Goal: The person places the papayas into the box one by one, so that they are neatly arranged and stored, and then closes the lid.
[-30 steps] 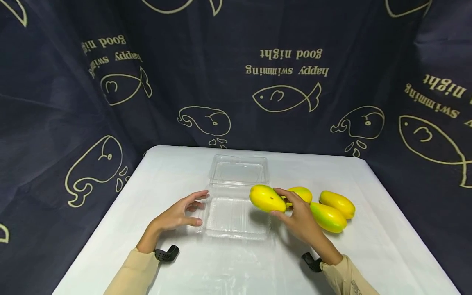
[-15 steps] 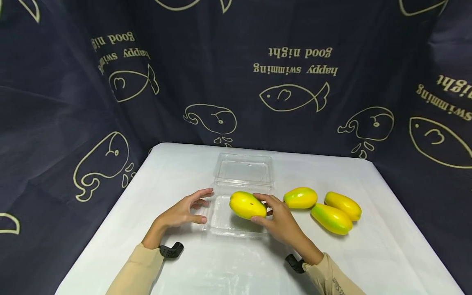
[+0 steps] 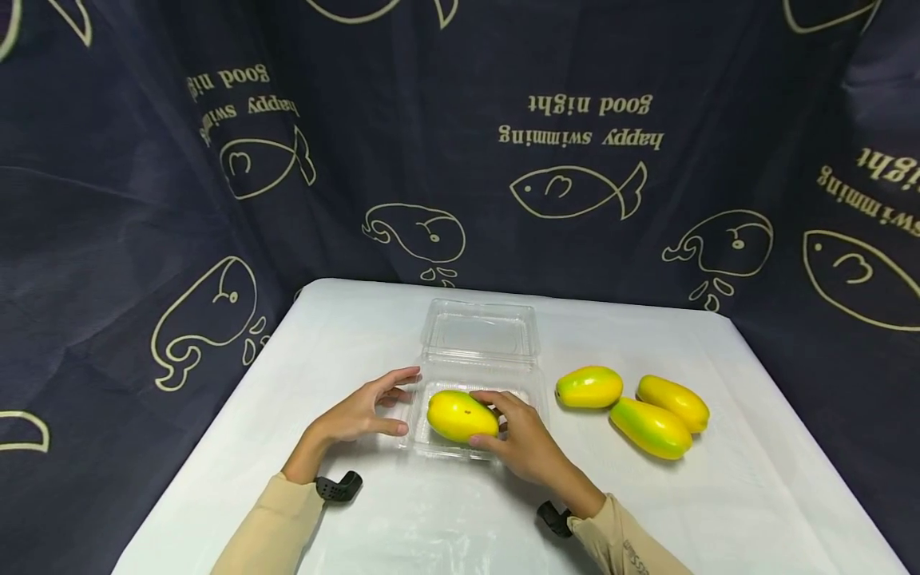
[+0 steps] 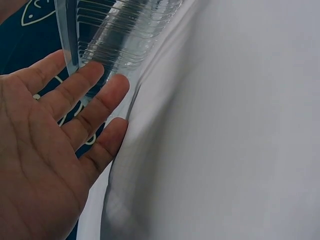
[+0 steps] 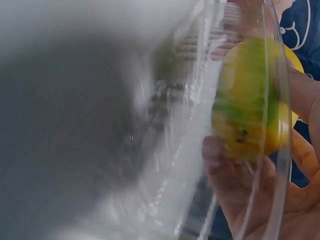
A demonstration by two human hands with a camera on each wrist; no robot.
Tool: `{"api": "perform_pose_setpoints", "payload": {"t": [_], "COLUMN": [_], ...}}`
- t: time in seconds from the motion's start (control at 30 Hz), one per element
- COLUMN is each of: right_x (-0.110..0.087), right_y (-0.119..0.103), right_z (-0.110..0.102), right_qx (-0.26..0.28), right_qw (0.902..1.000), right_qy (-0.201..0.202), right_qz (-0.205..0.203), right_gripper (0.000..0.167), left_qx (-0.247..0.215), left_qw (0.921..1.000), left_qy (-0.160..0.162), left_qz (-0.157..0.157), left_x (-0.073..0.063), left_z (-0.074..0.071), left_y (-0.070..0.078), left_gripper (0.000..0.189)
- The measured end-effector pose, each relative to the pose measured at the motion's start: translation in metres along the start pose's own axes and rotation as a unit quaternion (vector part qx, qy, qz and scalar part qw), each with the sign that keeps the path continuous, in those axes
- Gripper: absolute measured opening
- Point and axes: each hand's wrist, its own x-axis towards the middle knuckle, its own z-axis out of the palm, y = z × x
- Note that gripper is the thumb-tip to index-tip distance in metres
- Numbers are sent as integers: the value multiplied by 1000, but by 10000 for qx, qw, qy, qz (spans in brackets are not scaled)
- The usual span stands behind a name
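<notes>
A clear plastic clamshell box lies unfolded on the white table, its lid laid back away from me. My right hand grips a yellow papaya by its right end, thumb on the near side and fingers on the far side. The papaya is low within the box's near half. Through the box wall, the right wrist view shows the papaya's green-streaked end. My left hand holds nothing; its spread fingers are right at the box's left side.
To the right of the box rest three more yellow-green papayas: one nearer the box, another towards the front, and the last beside it. A dark fish-print curtain hangs behind the white table.
My right hand has carried the papaya left and down, from over the box's right side into its near half. The left hand has stayed beside the box.
</notes>
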Motion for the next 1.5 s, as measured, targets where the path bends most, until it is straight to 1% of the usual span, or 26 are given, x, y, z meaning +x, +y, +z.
{"api": "perform_pose_setpoints", "payload": {"t": [0.13,0.33,0.6,0.77,1.0,1.13,1.27,1.37,1.5], "right_x": [-1,3,8,8,10,11,9,5,1], "right_y": [-1,0,5,5,0,-1,-3,-7,-11], "right_z": [3,2,-1,-4,-4,-2,-2,-8,-22], "right_qx": [23,125,266,377,479,515,532,563,624], "right_qw": [9999,9996,9969,9958,9950,9950,9959,9971,9971], "right_qy": [-104,-259,-702,-780,-878,-859,-718,-445,88], "right_qz": [19,52,234,299,69,30,140,271,426], "right_gripper": [62,58,55,56,52,49,49,47,42], "left_qx": [-9,-5,8,8,16,70,43,12,-9], "left_qw": [10000,10000,9999,9999,9999,9999,9998,9996,9994], "left_qy": [-46,-52,-112,-150,-132,-120,-173,-270,-352], "left_qz": [-53,-17,6,53,55,-6,-3,-1,-46], "left_x": [1,3,8,10,7,6,6,6,4], "left_z": [3,5,7,8,4,3,2,0,-4], "left_y": [1,2,3,4,6,5,5,6,7], "left_gripper": [89,89,89,89,89,90,90,91,93]}}
